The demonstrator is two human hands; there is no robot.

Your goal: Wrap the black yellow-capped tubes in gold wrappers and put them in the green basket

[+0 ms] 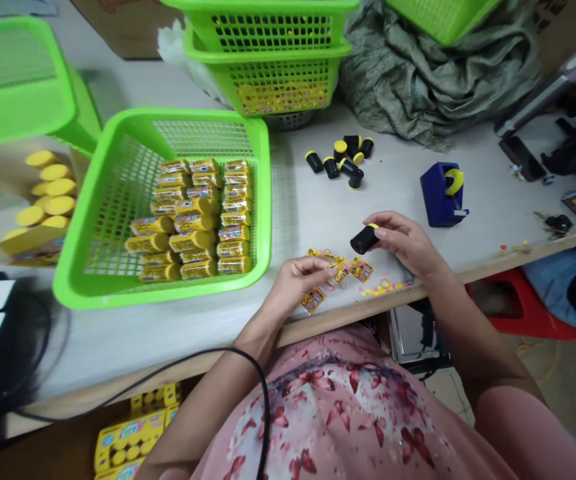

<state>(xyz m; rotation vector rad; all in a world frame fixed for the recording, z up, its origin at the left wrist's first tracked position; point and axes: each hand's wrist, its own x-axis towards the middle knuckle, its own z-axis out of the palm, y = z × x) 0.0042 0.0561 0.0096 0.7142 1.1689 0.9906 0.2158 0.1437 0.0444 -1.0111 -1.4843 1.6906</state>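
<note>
My right hand [404,241] grips a small black cylinder [363,240] with a yellow end, tilted just above the table. To its left, my left hand [301,281] has thumb and fingers pinched at a small yellow printed label [341,272]. More labels lie around those fingers, one colourful label [313,300] below them and another label [362,269] to the right. Pink and yellow bits [383,288] are scattered along the table edge. Farther back lies a loose group of black cylinders [331,167] with yellow ends.
A green basket [263,233] at left holds several yellow wrapped tubes [198,240]. Stacked green baskets [268,57] stand behind. A blue tape dispenser [438,200] sits to the right, near a grey-green sack [438,73]. A black cable [178,373] crosses the front edge.
</note>
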